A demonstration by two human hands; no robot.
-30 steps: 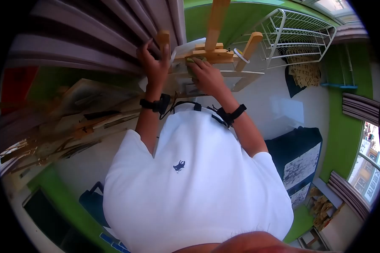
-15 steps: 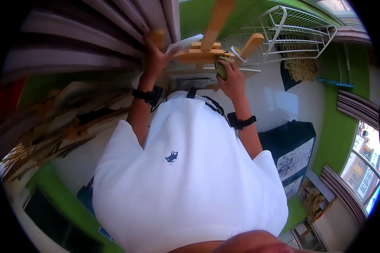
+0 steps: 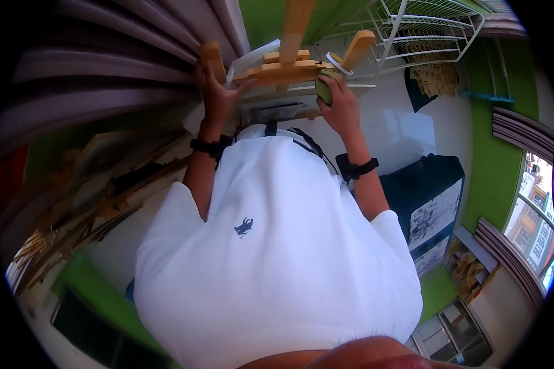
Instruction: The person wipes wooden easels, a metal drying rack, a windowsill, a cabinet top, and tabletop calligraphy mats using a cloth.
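In front of my chest stands a wooden easel [image 3: 277, 75] with a ledge and upright legs. My left hand [image 3: 218, 98] is at its left leg [image 3: 212, 60], fingers wrapped about the wood and thumb stretched toward the ledge. A folded green cloth [image 3: 324, 88] is gripped in my right hand [image 3: 341, 106], close to the right end of the ledge. Beside that hand, a white roll of tape [image 3: 337, 63] hangs near the easel's right leg [image 3: 358, 49]. The cloth hides my right fingertips in part.
A white wire rack [image 3: 421, 37] stands beyond the easel on the right. Grey-purple curtains [image 3: 123, 49] hang close at the left. A dark-covered table [image 3: 431, 178] is to my right, and wooden frames [image 3: 117, 178] lean at the left.
The view has shifted, so the easel appears further left and higher. My right hand and the cloth have moved slightly right along the ledge. My left hand stays at the left leg.
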